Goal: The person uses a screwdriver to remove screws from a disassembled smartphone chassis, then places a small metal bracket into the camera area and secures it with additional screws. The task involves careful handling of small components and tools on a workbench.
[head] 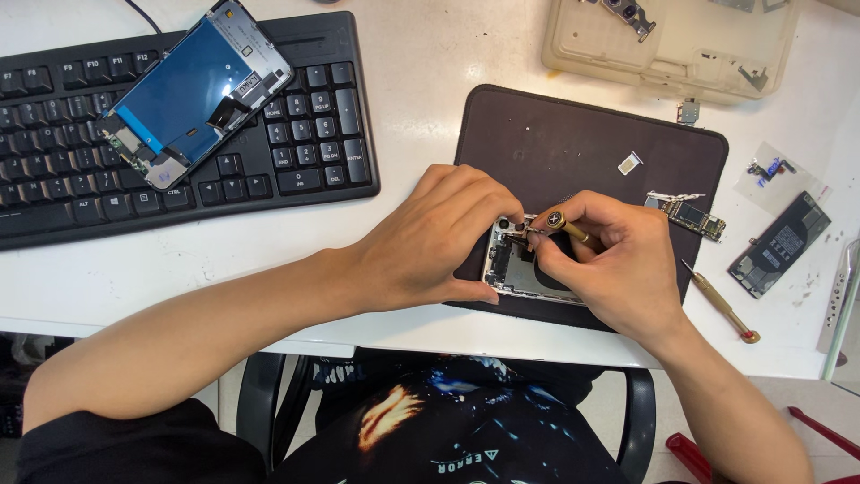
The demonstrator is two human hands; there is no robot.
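Two hands work over one opened phone. At far left, a black computer keyboard [170, 134] carries a detached phone screen with a blue back film [193, 94], lying tilted across the keys.

Moving right, our left hand [439, 237] closes around the opened silver phone chassis [524, 269], fingers curled over its top edge and thumb pressed on its near side, pinning it to the dark brown rectangular work mat [573, 134].

Our right hand [618, 260] pinches a small brass-handled screwdriver [560, 224] between thumb and fingers. The tip points left into the upper part of the chassis, just beside the left fingertips. The chassis thus lies beneath and between both grips, partly hidden by them.

Risk, as we judge it: the tip may slip off a screw head and scratch nearby components, since the driver sits at a shallow angle. A loosened screw could roll off the mat.

Further right lie a small green circuit board [690, 215], a second brass screwdriver with a red end [721, 305] and a flat black phone battery [779, 244]. A beige plastic parts tray [582, 40] sits above.
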